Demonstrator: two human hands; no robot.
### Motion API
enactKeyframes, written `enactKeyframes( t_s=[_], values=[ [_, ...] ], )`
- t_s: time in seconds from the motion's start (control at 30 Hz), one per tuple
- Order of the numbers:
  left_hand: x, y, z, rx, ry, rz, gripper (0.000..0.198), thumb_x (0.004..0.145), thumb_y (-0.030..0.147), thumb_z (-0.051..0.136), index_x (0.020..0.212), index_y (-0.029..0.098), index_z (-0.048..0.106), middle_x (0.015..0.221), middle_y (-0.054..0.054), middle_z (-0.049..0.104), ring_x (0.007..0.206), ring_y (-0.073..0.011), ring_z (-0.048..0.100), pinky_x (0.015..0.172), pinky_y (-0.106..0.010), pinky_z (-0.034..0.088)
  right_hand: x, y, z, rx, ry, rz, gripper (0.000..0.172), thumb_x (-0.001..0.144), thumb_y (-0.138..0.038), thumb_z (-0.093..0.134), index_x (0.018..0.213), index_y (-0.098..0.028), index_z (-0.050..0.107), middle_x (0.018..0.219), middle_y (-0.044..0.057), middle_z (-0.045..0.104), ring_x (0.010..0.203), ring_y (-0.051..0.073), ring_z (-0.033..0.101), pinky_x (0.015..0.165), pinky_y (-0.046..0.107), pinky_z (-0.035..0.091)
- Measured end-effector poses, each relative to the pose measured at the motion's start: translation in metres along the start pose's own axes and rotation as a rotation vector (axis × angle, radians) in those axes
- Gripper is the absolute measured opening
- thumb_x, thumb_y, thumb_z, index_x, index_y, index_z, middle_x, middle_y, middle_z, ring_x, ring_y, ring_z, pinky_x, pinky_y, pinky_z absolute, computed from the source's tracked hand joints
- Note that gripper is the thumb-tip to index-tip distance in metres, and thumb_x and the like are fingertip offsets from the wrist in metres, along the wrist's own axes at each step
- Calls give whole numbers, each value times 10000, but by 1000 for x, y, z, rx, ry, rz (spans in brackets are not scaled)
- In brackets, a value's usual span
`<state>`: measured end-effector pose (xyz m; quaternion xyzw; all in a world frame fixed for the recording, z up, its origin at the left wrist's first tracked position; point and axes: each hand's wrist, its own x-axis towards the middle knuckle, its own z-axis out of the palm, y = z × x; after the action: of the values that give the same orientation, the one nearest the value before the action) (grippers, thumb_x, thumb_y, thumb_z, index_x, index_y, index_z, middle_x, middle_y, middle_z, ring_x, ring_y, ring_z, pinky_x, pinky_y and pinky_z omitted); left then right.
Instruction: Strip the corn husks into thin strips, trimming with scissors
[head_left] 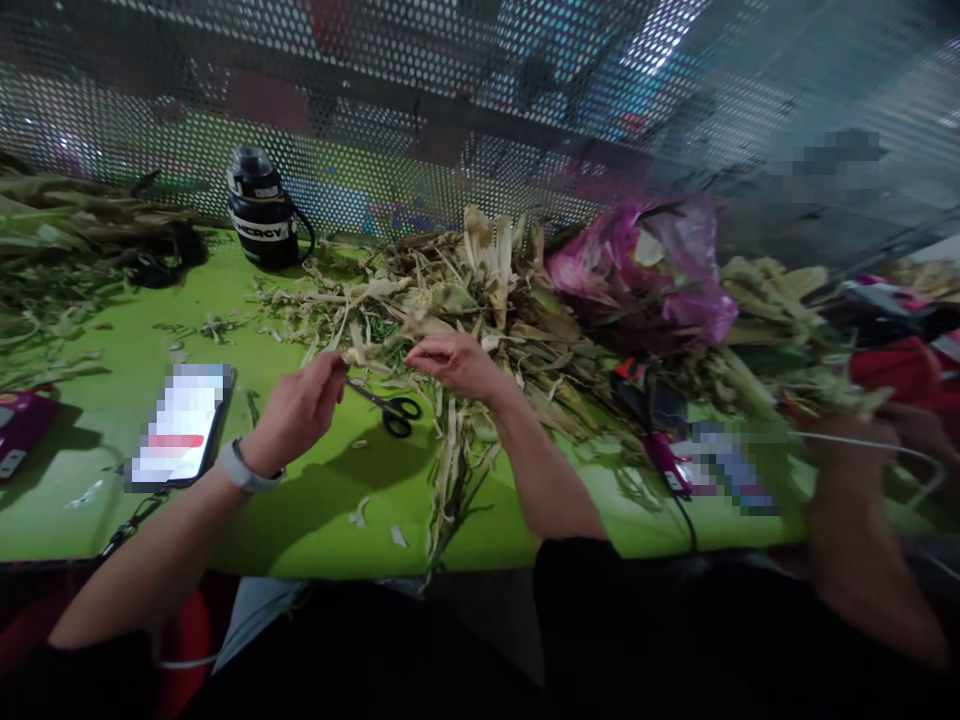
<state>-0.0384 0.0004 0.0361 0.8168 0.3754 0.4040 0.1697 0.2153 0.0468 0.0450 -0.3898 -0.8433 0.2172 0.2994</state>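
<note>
Above the green table [300, 530], my left hand [304, 410] is closed with its fingertips on a pale strip of dried husk [364, 348]. Just to the right, my right hand [459, 365] is pinched beside a heap of dried husks and stalks [420, 285]; what lies between its fingertips is too small to make out. Black-handled scissors [401, 412] rest on the table between and below my hands, with their blades pointing toward my left hand. Several long dry leaves [454, 470] hang down toward the near edge, under my right forearm.
A phone [184, 425] lies left of my left wrist. Behind it stands a black jug [262, 215]. A pink plastic bag [645, 270] sits at the back right. At far right, another person's hands [862, 450] work beside a white cable. A perforated metal panel [420, 120] borders the back.
</note>
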Motion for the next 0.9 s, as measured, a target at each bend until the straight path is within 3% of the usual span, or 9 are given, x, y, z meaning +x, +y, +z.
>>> enactKeyframes(
  t_s=[0.07, 0.17, 0.27, 0.37, 0.47, 0.53, 0.57, 0.7, 0.9],
  values=[
    [5, -3, 0, -238, 63, -205, 151, 989, 272, 404, 915, 192, 508, 647, 19, 551, 496, -91, 452, 490, -221, 356, 1, 1, 5, 65, -13, -5, 215, 889, -353, 621, 832, -181, 737, 785, 47, 664, 714, 156, 597, 666, 297, 463],
    [9, -7, 3, -674, 127, -441, 151, 957, 312, 486, 864, 194, 495, 630, 35, 527, 487, -75, 429, 466, -195, 342, 0, -4, 6, 106, 25, -84, 174, 878, -355, 641, 823, -220, 735, 997, 70, 669, 963, 202, 616, 887, 394, 479],
    [9, -12, 8, -978, 156, -619, 138, 910, 283, 569, 838, 175, 522, 634, 34, 538, 491, -57, 426, 464, -168, 330, -1, -11, 2, 205, 68, -89, 186, 880, -378, 641, 799, -234, 724, 1365, 62, 546, 1321, 254, 455, 1091, 474, 354],
    [8, -14, 13, -1113, 117, -729, 112, 884, 233, 600, 821, 157, 545, 648, 21, 575, 491, -48, 457, 475, -154, 354, -3, -18, 4, 352, 101, -74, 200, 865, -404, 660, 773, -235, 719, 1426, 42, 505, 1408, 267, 360, 1136, 479, 297],
    [6, -14, 19, -1189, 47, -802, 76, 875, 215, 611, 875, 151, 570, 669, 0, 624, 506, -66, 520, 497, -164, 403, -3, -24, 18, 665, 118, -94, 224, 882, -419, 637, 752, -240, 675, 1066, 54, 690, 1211, 229, 551, 1100, 464, 352],
    [5, -12, 22, -1226, 57, -836, 74, 873, 207, 615, 868, 152, 566, 680, -9, 640, 518, -72, 543, 517, -170, 429, -1, -29, 34, 928, 167, -20, 264, 891, -452, 619, 730, -243, 605, 717, -2, 647, 828, 175, 637, 1005, 437, 436],
    [5, -11, 24, -1239, 83, -849, 75, 874, 201, 614, 851, 154, 560, 676, -7, 638, 515, -68, 540, 523, -168, 433, -1, -32, 42, 1021, 188, 53, 289, 882, -470, 625, 716, -241, 567, 616, -35, 577, 661, 144, 585, 942, 411, 469],
    [2, -9, 33, -1258, 184, -850, 82, 875, 174, 605, 815, 150, 553, 635, 20, 597, 501, -47, 502, 533, -153, 419, 0, -46, 67, 1167, 157, 237, 344, 835, -486, 681, 711, -225, 494, 530, -86, 410, 485, 82, 363, 710, 288, 472],
    [-3, -14, 43, -1291, 170, -789, 49, 872, 190, 603, 861, 161, 564, 653, 22, 615, 563, -70, 557, 559, -171, 433, -6, -52, 67, 921, 89, 282, 357, 887, -523, 578, 748, -212, 475, 606, -59, 442, 512, 84, 332, 531, 235, 334]
  ],
)
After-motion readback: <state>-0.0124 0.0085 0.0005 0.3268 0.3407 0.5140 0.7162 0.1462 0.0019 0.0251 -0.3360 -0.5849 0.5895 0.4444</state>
